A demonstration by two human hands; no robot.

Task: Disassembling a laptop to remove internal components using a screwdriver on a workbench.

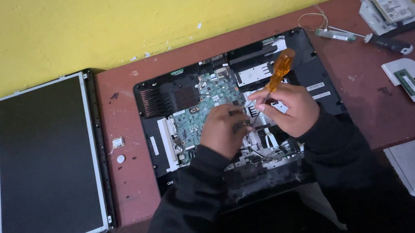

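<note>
Right hand (287, 110) clamped on orange-handled screwdriver (278, 70); long axis slants down-left, tip hidden between the hands. Left hand (224, 128), fingers curled together, rests on the green circuit board (199, 113) in the opened laptop base (315, 70) mid-counter (358, 64).

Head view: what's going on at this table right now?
A person in dark sleeves works over an opened black laptop base with its green circuit board exposed. The right hand holds an orange-handled screwdriver, tip down between the hands; the left hand rests on the board. A detached flat screen panel lies to the left.
</note>
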